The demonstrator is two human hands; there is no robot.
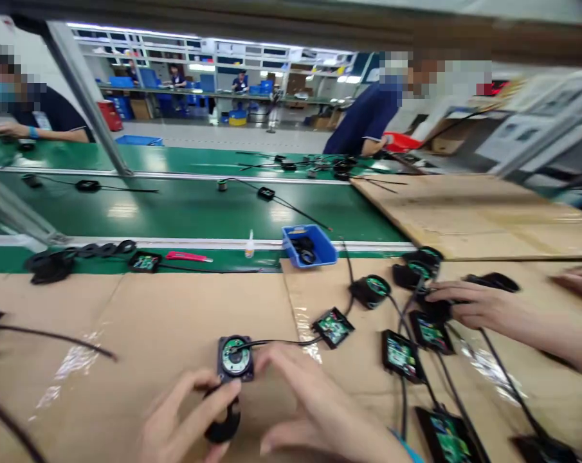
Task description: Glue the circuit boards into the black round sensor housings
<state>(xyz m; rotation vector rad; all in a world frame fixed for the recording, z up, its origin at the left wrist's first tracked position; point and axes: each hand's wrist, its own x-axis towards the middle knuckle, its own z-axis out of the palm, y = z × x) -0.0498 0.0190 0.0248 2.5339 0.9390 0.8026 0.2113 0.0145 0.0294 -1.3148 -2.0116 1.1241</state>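
Left fingers (229,390) hold one black ring (222,431) beside one square module (235,362).

Tons of bare cardboard (170,315) can be crossed beside the left hand (187,415); rightward, it's all blocked by circuit-board housings (400,355) and someone's hand (493,315).

black ring (227,429) part-hidden, distant workers (240,82) blurred

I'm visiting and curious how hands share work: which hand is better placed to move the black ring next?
Probably the left hand: its fingers hold the black ring, close to the square part. The right hand is apart from the ring, near the cable.
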